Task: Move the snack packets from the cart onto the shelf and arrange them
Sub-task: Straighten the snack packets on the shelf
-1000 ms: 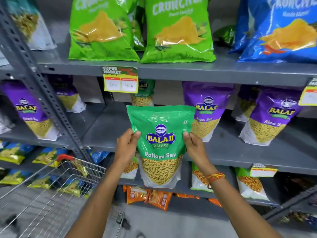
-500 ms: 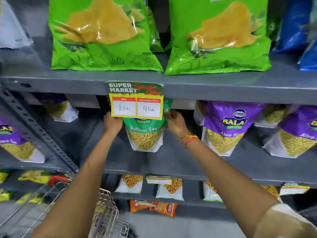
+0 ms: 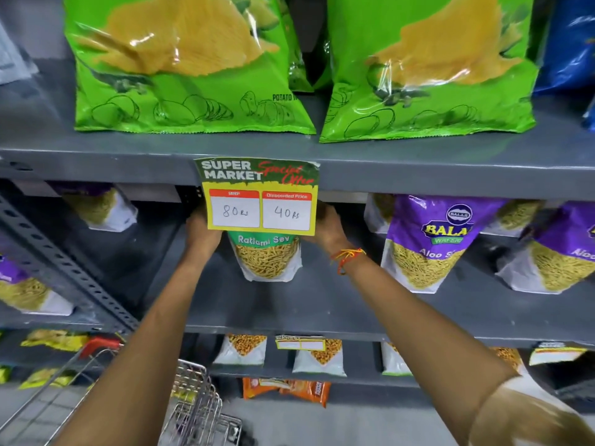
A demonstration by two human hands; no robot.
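A green Ratlami Sev packet (image 3: 266, 257) stands upright on the grey middle shelf (image 3: 289, 304), its bottom resting on the shelf surface. My left hand (image 3: 202, 233) grips its left edge and my right hand (image 3: 328, 228) grips its right edge. The packet's upper half and my fingertips are hidden behind a yellow price tag (image 3: 260, 196) that hangs from the shelf above. The wire cart (image 3: 193, 403) with a red handle sits at the lower left, below my left forearm.
Purple Aloo Sev packets (image 3: 428, 243) stand to the right on the same shelf, others at the far left. Big green chip bags (image 3: 180, 66) fill the upper shelf. A slanted grey upright (image 3: 64, 268) runs at the left. Smaller packets sit on lower shelves.
Both hands have pushed the green packet from in front of the shelf into it and set it down near the back. The view has moved closer and up.
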